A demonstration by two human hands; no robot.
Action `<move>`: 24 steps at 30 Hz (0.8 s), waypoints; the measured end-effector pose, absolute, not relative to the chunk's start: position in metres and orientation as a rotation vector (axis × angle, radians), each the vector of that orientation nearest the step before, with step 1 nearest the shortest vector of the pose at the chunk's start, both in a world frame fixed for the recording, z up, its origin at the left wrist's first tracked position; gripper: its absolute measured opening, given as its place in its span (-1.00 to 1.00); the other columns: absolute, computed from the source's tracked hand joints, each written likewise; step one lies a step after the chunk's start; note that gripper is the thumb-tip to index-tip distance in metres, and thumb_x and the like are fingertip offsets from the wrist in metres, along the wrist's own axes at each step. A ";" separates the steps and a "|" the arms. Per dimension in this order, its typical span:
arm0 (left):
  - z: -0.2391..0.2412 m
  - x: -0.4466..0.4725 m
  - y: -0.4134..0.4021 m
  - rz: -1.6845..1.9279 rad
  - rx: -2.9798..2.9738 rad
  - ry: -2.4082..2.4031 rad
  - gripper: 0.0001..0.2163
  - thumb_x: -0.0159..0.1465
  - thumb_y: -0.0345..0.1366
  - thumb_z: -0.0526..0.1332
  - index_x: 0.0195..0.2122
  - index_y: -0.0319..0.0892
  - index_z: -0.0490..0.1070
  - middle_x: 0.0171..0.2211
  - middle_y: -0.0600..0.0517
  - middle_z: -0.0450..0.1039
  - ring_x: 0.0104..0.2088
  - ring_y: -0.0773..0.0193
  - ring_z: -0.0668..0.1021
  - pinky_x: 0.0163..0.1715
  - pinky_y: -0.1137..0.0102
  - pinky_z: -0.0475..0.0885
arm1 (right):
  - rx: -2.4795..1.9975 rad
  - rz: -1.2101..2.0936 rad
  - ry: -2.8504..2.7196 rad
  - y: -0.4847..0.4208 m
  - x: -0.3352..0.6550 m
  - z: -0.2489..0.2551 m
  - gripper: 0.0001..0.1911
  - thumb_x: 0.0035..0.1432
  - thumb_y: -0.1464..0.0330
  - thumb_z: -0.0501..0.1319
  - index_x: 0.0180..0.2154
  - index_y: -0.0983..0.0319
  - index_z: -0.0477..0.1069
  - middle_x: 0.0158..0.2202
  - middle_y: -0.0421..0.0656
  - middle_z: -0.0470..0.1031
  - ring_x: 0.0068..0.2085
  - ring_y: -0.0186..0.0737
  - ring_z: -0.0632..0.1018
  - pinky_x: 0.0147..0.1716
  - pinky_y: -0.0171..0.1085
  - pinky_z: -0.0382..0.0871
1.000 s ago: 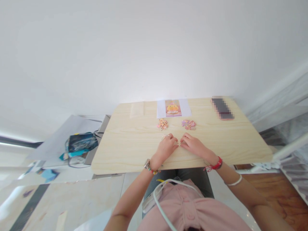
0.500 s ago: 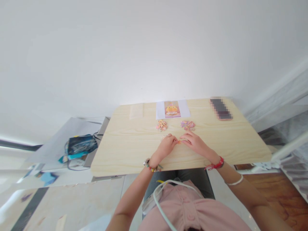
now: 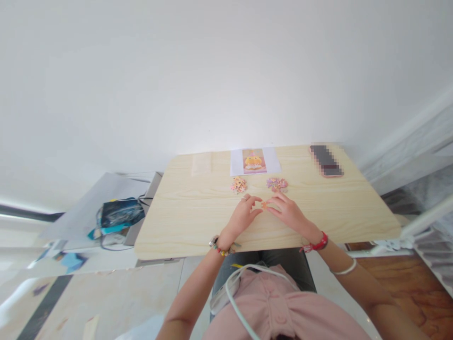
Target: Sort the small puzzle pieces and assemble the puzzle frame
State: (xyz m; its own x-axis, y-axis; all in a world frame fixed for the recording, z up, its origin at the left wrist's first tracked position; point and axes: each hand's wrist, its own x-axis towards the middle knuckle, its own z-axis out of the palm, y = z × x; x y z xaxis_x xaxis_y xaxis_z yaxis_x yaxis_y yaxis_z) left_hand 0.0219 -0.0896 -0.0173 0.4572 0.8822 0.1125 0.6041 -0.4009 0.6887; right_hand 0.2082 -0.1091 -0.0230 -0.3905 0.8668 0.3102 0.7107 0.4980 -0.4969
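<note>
A small orange jigsaw puzzle piece (image 3: 264, 205) is between my two hands, low over the table. My right hand (image 3: 287, 213) has its thumb and index fingertip at the piece's right side and seems to pinch it. On the other side my left hand (image 3: 244, 213) has thumb and index finger parted, close to the piece. Beyond the hands lie two piles of puzzle pieces: an orange and cream pile (image 3: 239, 184) on the left, a purple and pink pile (image 3: 277, 184) on the right.
A printed sheet (image 3: 254, 161) with a yellow-orange picture lies by the wall. Left of it is a pale, translucent sheet or bag (image 3: 201, 164). A phone (image 3: 326, 160) rests at the right back of the wooden table (image 3: 177, 212). A dark bag (image 3: 121, 213) stands beside the table.
My left thumb and index finger have spread apart and off the orange piece. It now shows more plainly by my right fingertips and sits slightly farther from me.
</note>
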 end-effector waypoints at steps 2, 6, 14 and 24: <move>-0.018 0.023 -0.090 0.659 2.204 1.236 -0.83 0.15 -0.36 0.17 -0.21 -0.16 0.36 -0.35 0.06 0.24 -0.32 0.34 0.39 -0.23 0.41 0.34 | -1.287 0.407 -2.189 -0.108 0.209 -0.024 -0.84 0.16 0.33 0.04 -0.24 0.18 0.35 -0.26 -0.11 0.35 -0.15 -0.19 0.44 -0.17 -0.20 0.37; -0.016 0.031 -0.087 0.606 2.313 1.262 -0.87 0.17 -0.35 0.14 -0.24 -0.17 0.37 -0.32 0.02 0.24 -0.28 0.31 0.40 -0.20 0.38 0.35 | -1.298 0.415 -2.177 -0.105 0.214 -0.028 -0.85 0.15 0.34 0.06 -0.26 0.20 0.36 -0.25 -0.11 0.35 -0.14 -0.19 0.43 -0.16 -0.20 0.36; -0.011 0.054 -0.074 0.490 2.455 1.271 -0.86 0.19 -0.33 0.12 -0.23 -0.18 0.37 -0.28 -0.01 0.27 -0.27 0.28 0.42 -0.24 0.37 0.39 | -1.357 0.301 -2.161 -0.097 0.233 -0.036 -0.82 0.12 0.35 0.08 -0.22 0.19 0.38 -0.21 -0.10 0.35 -0.16 -0.19 0.43 -0.17 -0.20 0.36; -0.009 0.016 -0.054 0.614 2.360 1.561 -0.88 0.17 -0.37 0.15 -0.25 -0.19 0.37 -0.24 -0.05 0.30 -0.18 0.22 0.43 -0.17 0.32 0.36 | -1.251 0.260 -2.335 -0.044 0.187 -0.024 -0.86 0.12 0.37 0.11 -0.28 0.26 0.40 -0.29 -0.12 0.35 -0.27 -0.26 0.42 -0.25 -0.27 0.30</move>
